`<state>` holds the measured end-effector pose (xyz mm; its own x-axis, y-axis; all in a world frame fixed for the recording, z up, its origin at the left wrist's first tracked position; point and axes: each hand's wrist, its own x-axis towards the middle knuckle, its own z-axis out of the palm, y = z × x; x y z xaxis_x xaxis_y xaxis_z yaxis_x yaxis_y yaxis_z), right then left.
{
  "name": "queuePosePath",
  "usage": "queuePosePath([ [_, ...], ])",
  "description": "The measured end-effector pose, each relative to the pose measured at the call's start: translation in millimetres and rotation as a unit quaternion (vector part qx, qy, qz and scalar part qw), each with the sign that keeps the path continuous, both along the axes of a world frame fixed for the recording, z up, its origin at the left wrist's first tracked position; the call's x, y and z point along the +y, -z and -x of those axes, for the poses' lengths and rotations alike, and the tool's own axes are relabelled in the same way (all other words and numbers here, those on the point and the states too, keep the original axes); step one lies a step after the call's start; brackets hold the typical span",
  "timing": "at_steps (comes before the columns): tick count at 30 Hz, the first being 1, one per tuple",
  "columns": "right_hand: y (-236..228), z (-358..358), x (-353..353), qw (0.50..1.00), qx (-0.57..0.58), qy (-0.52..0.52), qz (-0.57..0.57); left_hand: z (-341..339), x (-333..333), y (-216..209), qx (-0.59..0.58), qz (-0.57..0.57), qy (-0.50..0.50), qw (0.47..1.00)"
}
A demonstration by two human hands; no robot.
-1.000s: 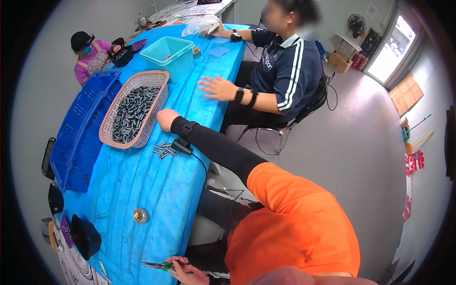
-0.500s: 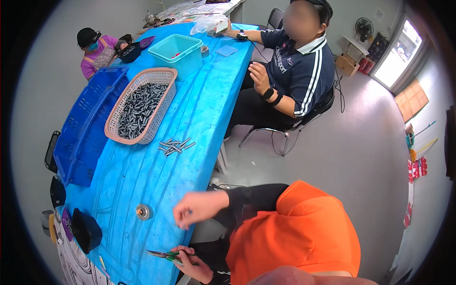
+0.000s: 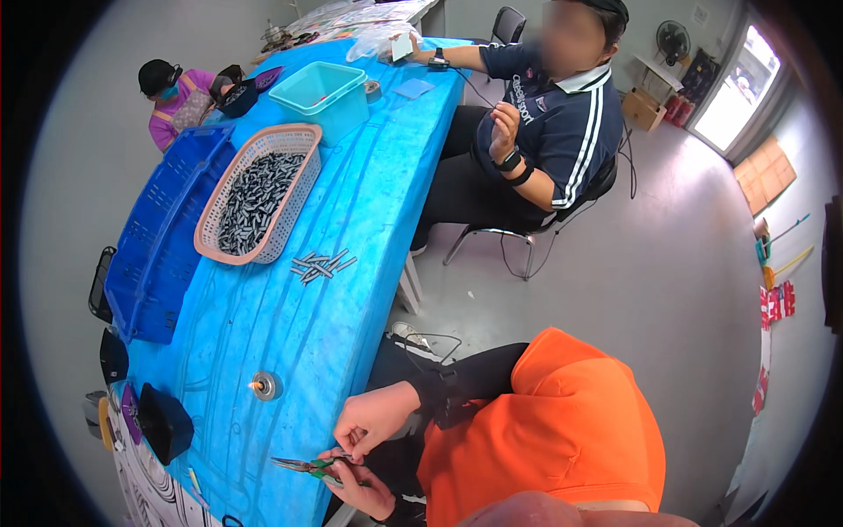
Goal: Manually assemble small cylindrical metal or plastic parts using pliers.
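Observation:
My left hand (image 3: 367, 496) is closed around long-nose pliers (image 3: 303, 465) with green handles, their tips pointing left over the near table edge. Just above it, my right hand (image 3: 378, 420) is closed in a pinch at the pliers' handle side. A small piece seems to be at its fingertips, too small to name. Left of my hands, a small round metal burner (image 3: 264, 386) stands on the blue table cover with a small flame. A loose pile of grey-and-black strips (image 3: 321, 265) lies farther up the table.
A pink basket (image 3: 204, 230) full of short grey-and-black pieces stands beside a blue crate (image 3: 145, 263). Beyond are a turquoise bin (image 3: 338, 110) and a plastic bag (image 3: 373, 44). A dark container (image 3: 165, 424) stands at the left edge. Two people sit at the table.
My right hand has come down and in beside the left hand, its fingers now pinching near the pliers. The left hand stays nearly in place. The seated person's near hand has risen.

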<state>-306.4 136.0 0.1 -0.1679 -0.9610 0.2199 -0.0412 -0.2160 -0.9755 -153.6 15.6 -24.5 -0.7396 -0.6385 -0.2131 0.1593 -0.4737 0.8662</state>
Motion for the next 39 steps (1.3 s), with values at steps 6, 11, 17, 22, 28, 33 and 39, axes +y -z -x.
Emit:
queuePosePath([
  [6,8.3,0.9,3.4,0.999,0.046,-0.002,0.023,5.9,-6.5,7.7,-0.098,0.136,-0.015,0.986],
  [11,11.5,-2.7,5.3,0.996,0.032,0.089,0.003,3.9,-4.8,4.6,-0.112,0.132,0.028,0.985],
  [17,13.4,-2.4,5.4,0.991,0.028,0.125,-0.026,10.9,6.5,-1.6,-0.087,0.186,0.031,0.978],
  [22,18.4,-1.9,6.8,0.987,0.069,0.146,-0.005,8.7,15.5,-7.9,-0.053,0.123,0.043,0.99],
  [28,23.3,-2.8,4.5,0.987,0.052,0.155,0.008,9.6,15.5,-6.9,-0.114,0.169,0.023,0.979],
  [33,21.2,-1.8,3.5,0.991,0.067,0.113,-0.021,8.9,14.2,-6.2,-0.161,0.143,0.004,0.977],
  [39,18.1,-2.5,2.2,0.99,-0.027,0.121,-0.062,13.1,17.0,-5.3,-0.151,0.127,-0.047,0.979],
])
